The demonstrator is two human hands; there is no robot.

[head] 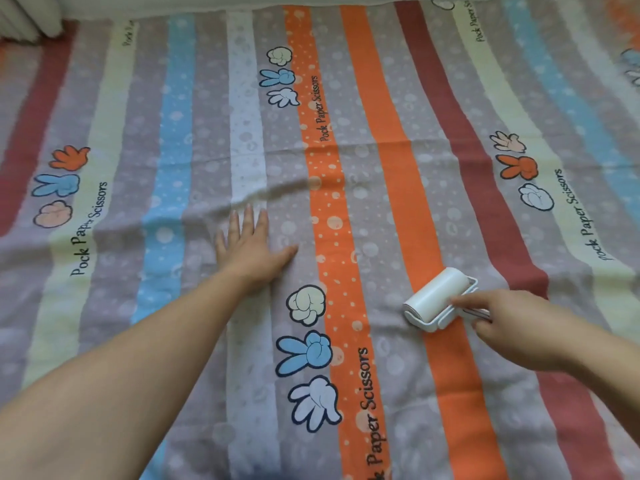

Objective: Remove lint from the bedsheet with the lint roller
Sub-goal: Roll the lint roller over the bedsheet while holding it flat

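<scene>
Your right hand (512, 330) grips lint roller (438, 294) on bedsheet (381, 168); left hand (251, 244) presses flat, left of roller. Mid-task (cleaned area indistinguishable).

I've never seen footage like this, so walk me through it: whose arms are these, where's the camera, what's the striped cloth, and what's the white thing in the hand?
No machine here: these are a person's two bare arms. The one picture comes from a camera worn on the head, looking forward and down. The cloth is a striped bedsheet printed with cartoon hands. The left hand lies flat on it, fingers straight. The right hand grips the handle of a white lint roller, whose drum rests on the sheet at an orange stripe.
</scene>
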